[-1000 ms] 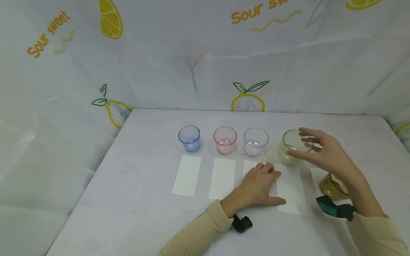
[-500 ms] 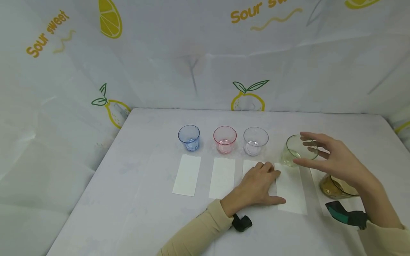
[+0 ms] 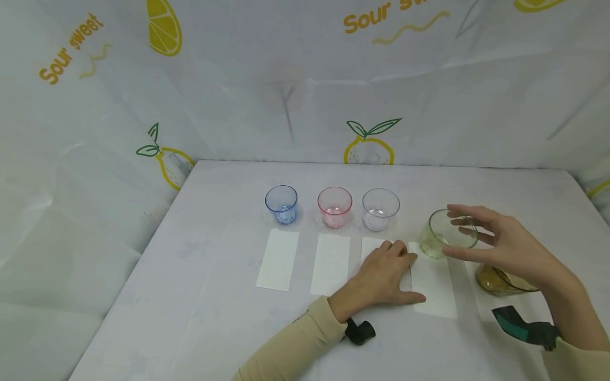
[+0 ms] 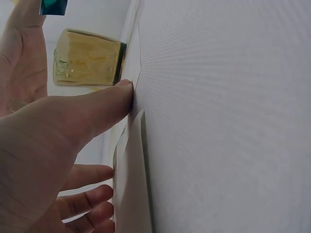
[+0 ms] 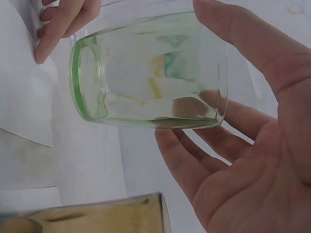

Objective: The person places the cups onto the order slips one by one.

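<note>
The right hand (image 3: 512, 243) has its grip spread about as wide as the green glass (image 5: 146, 77), thumb on the near side and fingers curved round the far side. The glass is see-through, pale green, with a deeper green band at its base. It is mouth up over the far end of a white paper strip (image 3: 433, 286); I cannot tell whether the base touches. The left hand (image 3: 383, 275) keeps a loose grip, thumb apart, resting across that strip and its neighbour
</note>
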Demonstrator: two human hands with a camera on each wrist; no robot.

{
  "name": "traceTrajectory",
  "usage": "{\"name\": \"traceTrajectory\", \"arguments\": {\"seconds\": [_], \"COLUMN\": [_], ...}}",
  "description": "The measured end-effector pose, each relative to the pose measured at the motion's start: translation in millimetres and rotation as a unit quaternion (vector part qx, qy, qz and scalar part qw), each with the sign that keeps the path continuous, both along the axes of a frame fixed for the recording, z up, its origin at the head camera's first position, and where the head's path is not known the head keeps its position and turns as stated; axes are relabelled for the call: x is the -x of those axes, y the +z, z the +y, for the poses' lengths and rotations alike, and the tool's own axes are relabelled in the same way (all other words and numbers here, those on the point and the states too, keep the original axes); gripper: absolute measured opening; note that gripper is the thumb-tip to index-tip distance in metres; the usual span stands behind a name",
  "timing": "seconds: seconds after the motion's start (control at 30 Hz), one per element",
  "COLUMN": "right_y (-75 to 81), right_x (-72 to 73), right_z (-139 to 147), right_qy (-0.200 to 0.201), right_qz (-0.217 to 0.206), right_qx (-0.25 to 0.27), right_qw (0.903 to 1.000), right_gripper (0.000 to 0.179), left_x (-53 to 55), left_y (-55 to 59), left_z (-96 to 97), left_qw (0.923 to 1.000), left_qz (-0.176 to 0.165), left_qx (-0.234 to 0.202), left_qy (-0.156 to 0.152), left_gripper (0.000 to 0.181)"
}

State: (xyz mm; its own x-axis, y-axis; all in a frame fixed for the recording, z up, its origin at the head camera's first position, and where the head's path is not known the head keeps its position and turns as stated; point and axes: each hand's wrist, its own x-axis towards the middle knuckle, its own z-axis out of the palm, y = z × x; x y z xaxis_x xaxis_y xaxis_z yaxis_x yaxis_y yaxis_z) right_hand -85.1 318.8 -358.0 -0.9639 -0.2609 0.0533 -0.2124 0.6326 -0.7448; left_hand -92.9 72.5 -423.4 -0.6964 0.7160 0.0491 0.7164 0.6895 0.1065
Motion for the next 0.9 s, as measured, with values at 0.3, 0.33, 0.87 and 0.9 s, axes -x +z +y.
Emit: {"name": "traceTrajectory", "arguments": {"seconds": [0.3,0.33,0.87,0.9], "right_y": [-2.5,-2.7,-11.0,-11.4], "right_x": [-4.1,-4.4,-10.1,-10.5], "right_z": [0.9,1.2,2.1,1.9], "right_qy": [0.028,0.028,0.069,0.071], "right_qz": [0.008,0.005,-0.007,-0.010], "right_qx": [0.003,0.001,-0.011,-0.012], "right_qw": [0.9996,0.9996,0.9975,0.9973], "right_gripper": [0.080,0.080,0.081,0.080], "left_x": [0.0,-0.1,0.4,0.5], "left_y": [0.9,1.0,0.7,0.7], "left_z": [0.1,0.0,0.9,0.9], "left_qw": [1.0000,1.0000,0.9999,0.9999], "left_qz": [-0.001,-0.001,-0.007,-0.009], "left_qx": [0.004,0.004,0.009,0.008], "left_qy": [0.001,0.002,-0.001,-0.001], "left_gripper": [0.076,0.076,0.080,0.080]}}
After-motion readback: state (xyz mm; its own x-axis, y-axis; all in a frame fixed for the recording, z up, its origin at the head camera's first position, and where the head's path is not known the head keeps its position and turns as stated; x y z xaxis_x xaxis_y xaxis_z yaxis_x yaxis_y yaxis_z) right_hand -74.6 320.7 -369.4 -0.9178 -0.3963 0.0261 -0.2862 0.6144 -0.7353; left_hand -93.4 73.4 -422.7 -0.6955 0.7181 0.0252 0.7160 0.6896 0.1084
